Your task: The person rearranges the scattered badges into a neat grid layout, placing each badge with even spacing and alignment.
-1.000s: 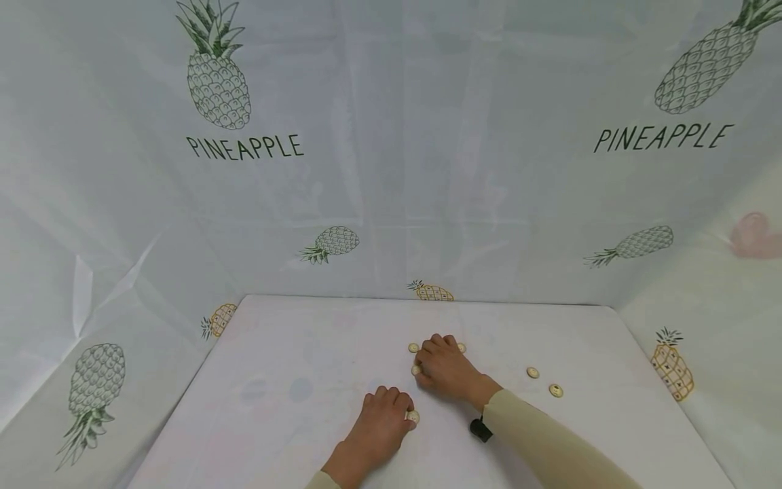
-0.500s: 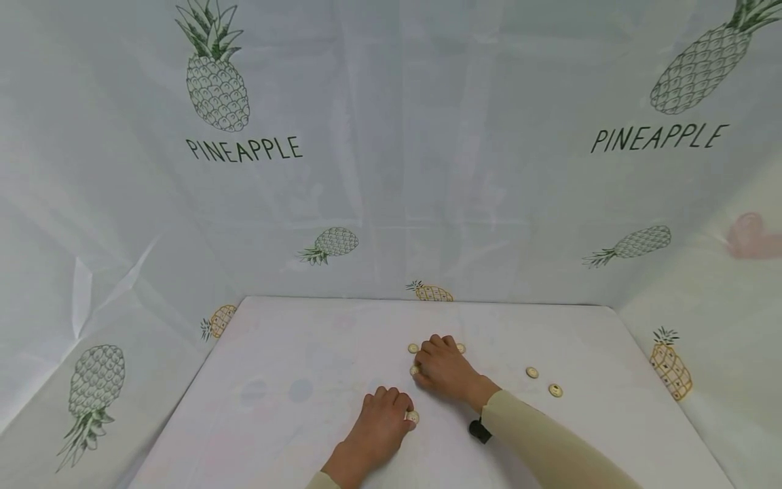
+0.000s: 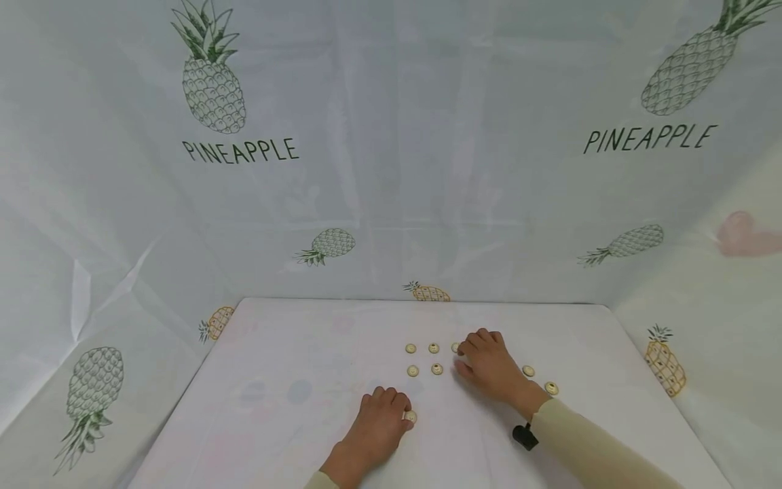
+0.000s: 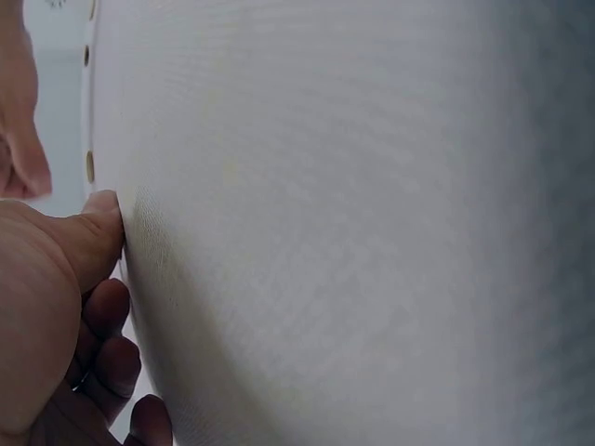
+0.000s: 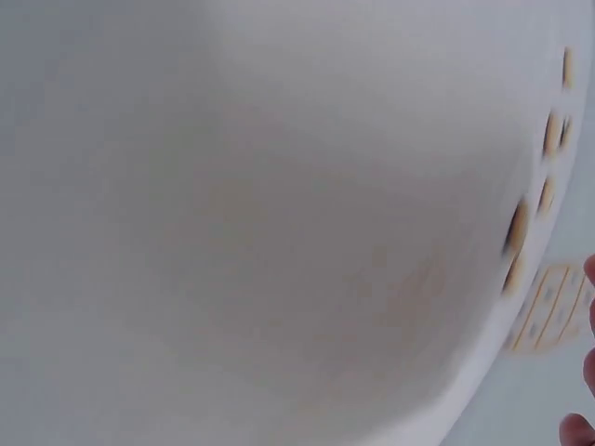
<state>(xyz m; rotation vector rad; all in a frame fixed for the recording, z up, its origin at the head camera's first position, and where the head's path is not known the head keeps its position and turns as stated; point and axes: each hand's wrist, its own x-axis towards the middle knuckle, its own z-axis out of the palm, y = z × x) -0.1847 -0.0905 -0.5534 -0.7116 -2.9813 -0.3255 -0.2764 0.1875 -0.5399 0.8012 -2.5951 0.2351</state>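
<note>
In the head view, several small round cream-gold discs, each with a small mark or hole in the middle, lie on the white table. My left hand [image 3: 381,421] rests on the table, thumb and forefinger pinching one disc [image 3: 411,417]. The left wrist view shows its thumb [image 4: 98,223] against the table and the other fingers curled. My right hand [image 3: 491,367] is over the table, fingers bent and thumb apart, with nothing visible in its grasp. Its fingertips partly cover a disc [image 3: 455,348] at the back. Only its fingertips [image 5: 578,429] show in the right wrist view.
Two discs, one [image 3: 413,371] beside another [image 3: 436,369], lie in front of a back row with discs [image 3: 411,348] [image 3: 434,348]. Two more, one [image 3: 528,371] and another [image 3: 552,388], lie right of my right hand. A pineapple-print sheet [image 3: 391,170] surrounds the table [image 3: 293,353].
My right hand has moved right, away from the front pair of discs, uncovering discs that it hid. The left hand keeps its place with the same disc. The view has shifted slightly.
</note>
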